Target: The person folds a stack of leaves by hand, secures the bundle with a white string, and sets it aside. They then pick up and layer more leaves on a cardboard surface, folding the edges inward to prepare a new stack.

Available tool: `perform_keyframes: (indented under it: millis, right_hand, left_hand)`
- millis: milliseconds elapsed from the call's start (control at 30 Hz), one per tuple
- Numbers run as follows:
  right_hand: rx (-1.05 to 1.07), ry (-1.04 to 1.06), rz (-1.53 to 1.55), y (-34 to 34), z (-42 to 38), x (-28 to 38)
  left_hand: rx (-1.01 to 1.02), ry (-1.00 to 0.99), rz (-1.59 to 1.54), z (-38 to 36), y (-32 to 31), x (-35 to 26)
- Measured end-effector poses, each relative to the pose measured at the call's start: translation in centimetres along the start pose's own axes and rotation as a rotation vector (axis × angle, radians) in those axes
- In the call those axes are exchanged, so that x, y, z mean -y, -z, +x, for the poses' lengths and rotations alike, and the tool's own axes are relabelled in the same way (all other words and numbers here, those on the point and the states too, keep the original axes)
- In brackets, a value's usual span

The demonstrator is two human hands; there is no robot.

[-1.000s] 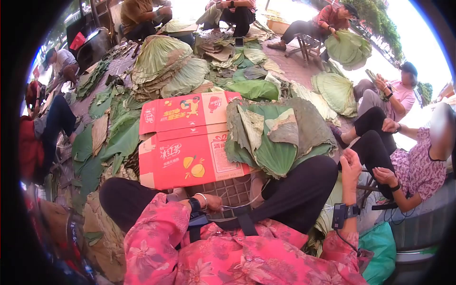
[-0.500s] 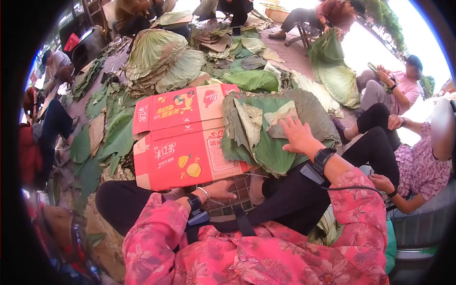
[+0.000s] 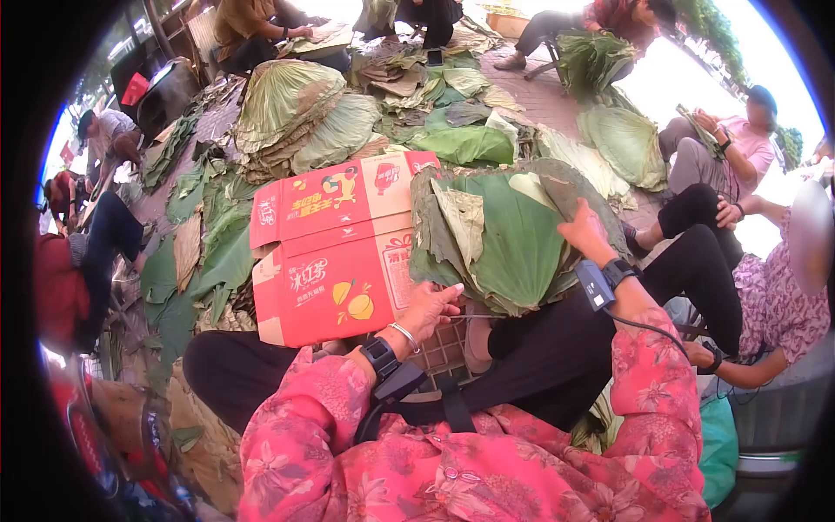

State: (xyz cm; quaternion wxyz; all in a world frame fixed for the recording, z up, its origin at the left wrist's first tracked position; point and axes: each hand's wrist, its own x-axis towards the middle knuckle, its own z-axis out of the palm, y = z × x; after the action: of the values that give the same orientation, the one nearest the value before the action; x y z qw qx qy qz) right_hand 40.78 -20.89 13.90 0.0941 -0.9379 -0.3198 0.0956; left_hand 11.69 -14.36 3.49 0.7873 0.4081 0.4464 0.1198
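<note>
A stack of large lotus leaves lies before my legs, a broad green leaf on top with a pale, wrinkled, folded leaf along its left part. My right hand is at the stack's right side, fingers closed at the edge of a grey-brown dried leaf. My left hand hovers by the stack's lower left corner, over the edge of a flattened red carton; its fingers stretch to the right and hold nothing visible. Both wrists carry dark devices.
A tall fan-shaped pile of leaves stands beyond the carton. More loose leaves cover the paving at left. Several people sit around; one at upper right holds a bundle of leaves. A phone lies among the far leaves.
My right hand has moved right from the middle of the stack, and the dried leaf there has shifted right, uncovering more green leaf. My left hand has risen toward the stack's lower left corner.
</note>
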Motion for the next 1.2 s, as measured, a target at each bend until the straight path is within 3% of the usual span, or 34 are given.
perform_keyframes:
  millis: [100,200,300,333,500,600,700,900,967,1033,1133,1200]
  right_hand:
    - [0.0,-0.012,0.07,-0.2,1.0,-0.7]
    - [-0.007,-0.013,0.097,0.2,0.7,-0.4]
    - [-0.011,0.016,0.065,0.5,0.2,0.1]
    - [-0.008,0.018,0.069,0.5,0.3,0.0]
    - [-0.071,0.026,0.13,0.2,0.6,-0.8]
    - [-0.025,-0.007,0.11,-0.6,2.3,-2.2]
    - [-0.051,-0.002,0.163,-0.7,2.3,-2.3]
    - [-0.085,0.035,0.102,-1.5,3.2,-2.0]
    - [-0.102,0.063,0.122,-1.5,3.4,-1.7]
    - [-0.126,0.111,0.124,-1.7,3.9,-1.4]
    - [-0.19,0.199,0.132,-2.4,4.1,-0.8]
    - [-0.094,0.166,0.094,-2.1,3.2,0.5]
  left_hand:
    - [-0.181,-0.209,0.078,0.8,-1.1,-0.5]
    - [-0.251,-0.156,-0.051,0.7,-3.0,-1.5]
    - [-0.309,-0.074,0.17,2.5,-4.1,-1.3]
    - [-0.35,-0.219,0.245,3.6,-4.6,-0.3]
    - [-0.355,-0.249,0.674,5.3,-4.2,-0.3]
    - [-0.444,-0.158,0.391,4.7,-4.7,-2.7]
    - [-0.243,-0.247,-0.089,10.0,-3.0,-3.2]
    - [-0.208,-0.409,-0.167,8.6,-3.8,-9.7]
    - [0.047,-0.53,-0.37,7.5,-4.7,-11.5]
    - [0.116,-0.482,-0.357,5.5,-5.6,-14.5]
    - [0.072,-0.47,-0.42,3.0,-4.8,-16.9]
    - [0.061,-0.498,-0.477,2.6,-1.8,-16.4]
